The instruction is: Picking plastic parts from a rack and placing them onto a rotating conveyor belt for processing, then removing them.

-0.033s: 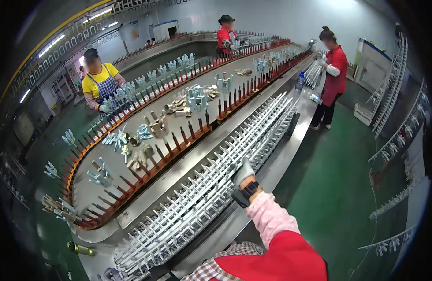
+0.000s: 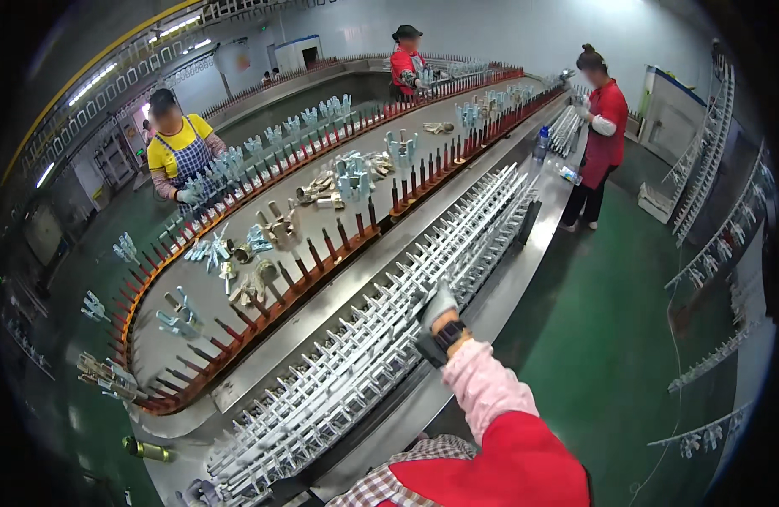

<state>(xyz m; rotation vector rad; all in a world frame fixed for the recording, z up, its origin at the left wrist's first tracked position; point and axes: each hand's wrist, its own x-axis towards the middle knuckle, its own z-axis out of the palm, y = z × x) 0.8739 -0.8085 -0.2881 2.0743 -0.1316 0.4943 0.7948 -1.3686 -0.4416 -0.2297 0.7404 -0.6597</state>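
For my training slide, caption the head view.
Gloved left hand and right hand at long, pronged silvery racks, beside a curving row of upright reddish pins.

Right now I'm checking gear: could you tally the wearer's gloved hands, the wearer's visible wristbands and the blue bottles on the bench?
Gloved hands, left hand and right hand: 2
Wristband: 1
Blue bottle: 1
Total: 4

No words, numbers or signs can be read. Any print on the small, pale, multicoloured packet or the square black wrist device cannot be made out.
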